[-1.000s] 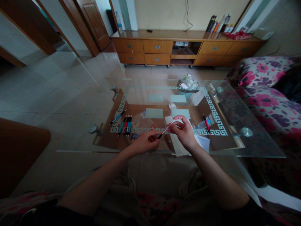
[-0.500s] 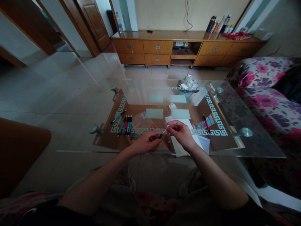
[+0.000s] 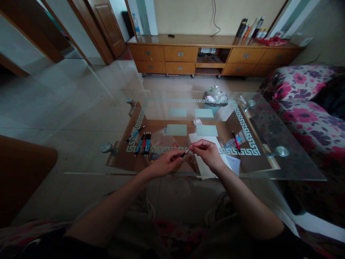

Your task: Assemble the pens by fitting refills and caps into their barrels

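Observation:
Over the near edge of the glass table (image 3: pixel 293 169), my left hand (image 3: pixel 167 162) is closed around a short black pen part (image 3: pixel 183 155). A thin pale piece (image 3: pixel 188 150), which looks like a refill, sticks out of it. The fingertips of my right hand (image 3: pixel 207 153) pinch the far end of that piece. To the left lie several blue, red and black pens (image 3: pixel 146 144) side by side, with a blue pen (image 3: pixel 134 134) slanted apart from them. On the right is a red pen (image 3: pixel 236 141).
White paper (image 3: pixel 205 167) shows beneath my right hand. Through the glass I see a plastic bottle (image 3: pixel 232 142) and a full wastebasket (image 3: pixel 212 106) beyond. A flowered sofa (image 3: pixel 302 104) borders the right side; a wooden cabinet (image 3: pixel 180 57) stands along the wall.
The fingers of my right hand have shifted very slightly at the thin pale piece. Both hands keep their hold, and the pens on the table have not moved.

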Demonstrator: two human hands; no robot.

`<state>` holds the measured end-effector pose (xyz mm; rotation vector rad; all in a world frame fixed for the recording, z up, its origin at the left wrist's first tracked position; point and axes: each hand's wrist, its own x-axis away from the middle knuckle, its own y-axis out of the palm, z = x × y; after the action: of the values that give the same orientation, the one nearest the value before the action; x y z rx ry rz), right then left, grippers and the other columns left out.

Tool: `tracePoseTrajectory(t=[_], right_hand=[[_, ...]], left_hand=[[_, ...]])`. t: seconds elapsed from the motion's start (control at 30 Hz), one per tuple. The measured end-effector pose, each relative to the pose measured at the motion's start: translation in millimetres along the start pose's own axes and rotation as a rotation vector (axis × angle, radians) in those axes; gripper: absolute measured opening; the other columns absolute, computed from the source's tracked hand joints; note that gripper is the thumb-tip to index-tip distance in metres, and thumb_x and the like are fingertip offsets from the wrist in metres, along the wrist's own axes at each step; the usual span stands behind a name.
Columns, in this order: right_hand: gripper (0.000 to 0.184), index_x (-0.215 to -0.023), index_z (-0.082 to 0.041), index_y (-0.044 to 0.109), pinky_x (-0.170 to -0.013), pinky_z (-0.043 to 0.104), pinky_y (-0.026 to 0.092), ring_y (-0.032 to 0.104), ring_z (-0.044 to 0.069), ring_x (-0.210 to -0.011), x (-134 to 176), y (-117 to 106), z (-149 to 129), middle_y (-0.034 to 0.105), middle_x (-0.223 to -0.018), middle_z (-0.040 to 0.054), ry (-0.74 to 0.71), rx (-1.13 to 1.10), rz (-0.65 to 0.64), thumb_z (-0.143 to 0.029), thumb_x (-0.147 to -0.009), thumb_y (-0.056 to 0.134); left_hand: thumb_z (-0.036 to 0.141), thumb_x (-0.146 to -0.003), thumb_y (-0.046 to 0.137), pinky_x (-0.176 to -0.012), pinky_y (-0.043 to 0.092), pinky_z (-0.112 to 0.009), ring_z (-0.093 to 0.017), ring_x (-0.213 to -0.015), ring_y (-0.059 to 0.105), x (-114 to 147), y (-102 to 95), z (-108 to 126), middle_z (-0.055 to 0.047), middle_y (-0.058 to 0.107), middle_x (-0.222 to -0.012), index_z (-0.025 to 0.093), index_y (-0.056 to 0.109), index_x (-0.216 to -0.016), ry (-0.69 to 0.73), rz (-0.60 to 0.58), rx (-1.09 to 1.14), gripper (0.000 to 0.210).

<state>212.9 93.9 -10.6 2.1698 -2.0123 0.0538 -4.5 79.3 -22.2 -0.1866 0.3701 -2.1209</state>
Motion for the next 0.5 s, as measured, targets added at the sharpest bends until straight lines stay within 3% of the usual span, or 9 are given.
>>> tracePoseTrajectory(t=[0.37, 0.5], right_hand=[[0.031, -0.081, -0.018, 0.069, -0.061, 0.026, 0.051, 0.065, 0.014, -0.066, 0.8, 1.5, -0.5, 0.073, -0.075, 0.0023, 0.017, -0.004, -0.008, -0.038, -0.063, 0.084], [0.034, -0.088, -0.018, 0.068, -0.059, 0.024, 0.05, 0.066, 0.013, -0.066, -0.2, 1.8, -0.6, 0.073, -0.076, 0.0023, 0.031, -0.011, -0.002, -0.038, -0.064, 0.083]], left_hand=[[0.035, -0.092, 0.057, -0.093, 0.048, -0.035, -0.023, -0.106, 0.062, -0.2, -0.8, 5.7, -0.011, 0.068, -0.117, 0.017, 0.065, -0.121, -0.01, -0.02, 0.064, 0.035], [0.033, -0.09, 0.06, -0.079, 0.049, -0.03, -0.019, -0.09, 0.062, -0.9, -3.9, 11.0, -0.008, 0.069, -0.103, 0.019, 0.06, -0.13, -0.056, -0.105, 0.149, 0.043]])
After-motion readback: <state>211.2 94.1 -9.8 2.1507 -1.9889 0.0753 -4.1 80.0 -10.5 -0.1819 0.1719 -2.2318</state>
